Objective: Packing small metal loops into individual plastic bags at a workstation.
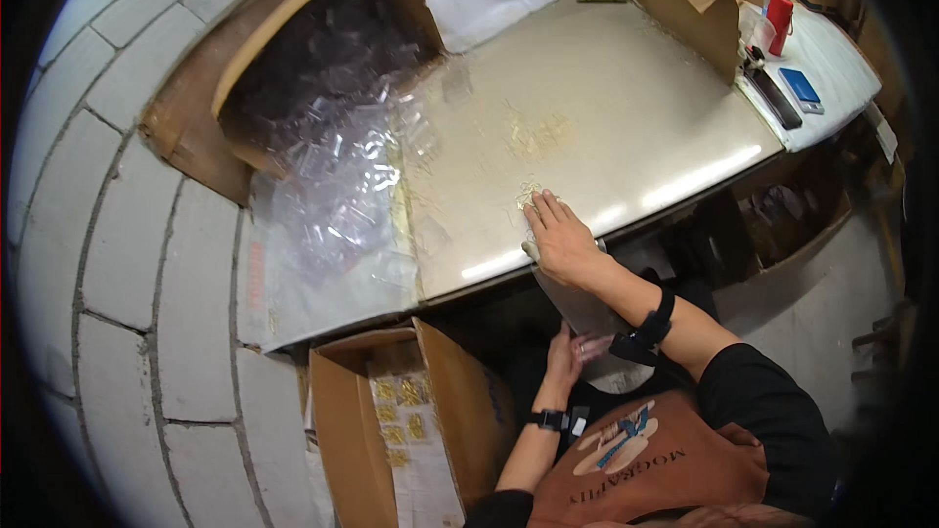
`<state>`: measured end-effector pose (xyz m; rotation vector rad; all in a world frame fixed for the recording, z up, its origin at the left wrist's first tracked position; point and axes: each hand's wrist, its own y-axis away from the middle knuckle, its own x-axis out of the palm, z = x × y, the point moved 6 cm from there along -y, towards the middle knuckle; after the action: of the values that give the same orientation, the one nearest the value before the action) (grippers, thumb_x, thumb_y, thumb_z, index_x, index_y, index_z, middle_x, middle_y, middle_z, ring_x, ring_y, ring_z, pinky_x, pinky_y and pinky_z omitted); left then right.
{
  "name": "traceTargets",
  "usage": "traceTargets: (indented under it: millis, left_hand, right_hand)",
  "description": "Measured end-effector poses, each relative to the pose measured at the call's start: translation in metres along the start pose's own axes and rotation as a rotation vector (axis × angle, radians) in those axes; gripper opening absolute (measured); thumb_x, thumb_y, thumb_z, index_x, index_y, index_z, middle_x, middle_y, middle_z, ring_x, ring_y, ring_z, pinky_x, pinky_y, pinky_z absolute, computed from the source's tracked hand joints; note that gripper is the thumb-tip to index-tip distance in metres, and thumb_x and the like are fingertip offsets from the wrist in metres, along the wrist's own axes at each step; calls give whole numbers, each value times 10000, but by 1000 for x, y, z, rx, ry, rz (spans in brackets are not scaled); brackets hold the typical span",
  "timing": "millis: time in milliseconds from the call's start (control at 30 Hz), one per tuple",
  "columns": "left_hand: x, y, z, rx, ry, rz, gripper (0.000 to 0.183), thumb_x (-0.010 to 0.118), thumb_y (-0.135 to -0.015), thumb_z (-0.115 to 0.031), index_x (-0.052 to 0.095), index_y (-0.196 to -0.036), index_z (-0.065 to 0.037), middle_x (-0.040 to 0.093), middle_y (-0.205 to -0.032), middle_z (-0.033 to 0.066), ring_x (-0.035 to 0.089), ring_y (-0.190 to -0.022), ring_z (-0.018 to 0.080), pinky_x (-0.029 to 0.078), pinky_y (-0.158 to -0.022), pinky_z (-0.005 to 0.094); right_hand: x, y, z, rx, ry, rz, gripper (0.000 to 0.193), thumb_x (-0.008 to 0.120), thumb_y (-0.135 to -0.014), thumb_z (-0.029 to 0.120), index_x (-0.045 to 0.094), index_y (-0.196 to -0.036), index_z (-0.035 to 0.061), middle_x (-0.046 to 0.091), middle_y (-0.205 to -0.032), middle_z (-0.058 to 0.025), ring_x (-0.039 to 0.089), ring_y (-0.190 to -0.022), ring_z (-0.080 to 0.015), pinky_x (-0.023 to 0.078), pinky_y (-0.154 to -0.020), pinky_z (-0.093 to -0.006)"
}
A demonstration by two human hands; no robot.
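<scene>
My right hand (565, 240) lies flat at the near edge of the table, fingers stretched out over a little heap of small gold-coloured pieces (529, 198). The thumb tip looks pale green, as if covered. Below the table edge, a clear plastic bag (575, 305) hangs under my right hand. My left hand (565, 360) grips its lower part, with some fingers hidden behind it. More thin gold pieces (533, 132) lie scattered farther back on the table. What exactly these pieces are is too small to tell.
A tipped cardboard box (235, 78) spills many clear plastic bags (328, 186) over the table's left side. An open carton (367, 450) with bagged gold pieces (399, 411) stands below the left edge. At the right are a blue scale (800, 88) and a red bottle (780, 22).
</scene>
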<state>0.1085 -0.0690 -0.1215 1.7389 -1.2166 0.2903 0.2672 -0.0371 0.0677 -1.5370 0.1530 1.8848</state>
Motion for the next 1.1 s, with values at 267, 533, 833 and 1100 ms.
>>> traceTargets:
  millis: [267, 533, 833, 1100]
  left_hand:
    - [15, -4, -8, 33, -18, 164, 601, 261, -988, -456, 382, -1304, 40, 602, -1124, 224, 644, -944, 374, 569, -571, 295]
    - [7, -4, 9, 88, 123, 20, 543, 272, -1000, -414, 430, -1255, 39, 626, -1069, 193, 672, -858, 276, 572, -584, 319]
    - [-7, 2, 12, 74, 48, 76, 480, 355, -982, -418, 486, -1184, -3, 636, -1032, 128, 676, -813, 223, 593, -581, 341]
    - [-17, 27, 7, 131, 154, 71, 368, 413, -947, -324, 560, -1107, -27, 647, -1024, 107, 662, -869, 214, 587, -593, 335]
  right_hand:
    - [-83, 67, -3, -108, -283, 1, 468, 533, -782, -19, 488, -1248, -3, 457, -1334, -194, 412, -1262, -347, 370, -1033, -393]
    - [-73, 137, -34, 42, -527, 154, 419, 533, -712, -118, 586, -1110, -1, 587, -1137, -174, 570, -1058, -347, 476, -885, -369]
    - [-35, 164, -28, 2, -661, 309, 443, 523, -660, -143, 589, -1077, -12, 601, -1074, -175, 584, -1004, -349, 489, -853, -387]
    - [8, 197, 13, -451, -246, 406, 557, 590, -758, 86, 434, -1268, -75, 452, -1328, -221, 384, -1289, -347, 283, -1081, -445]
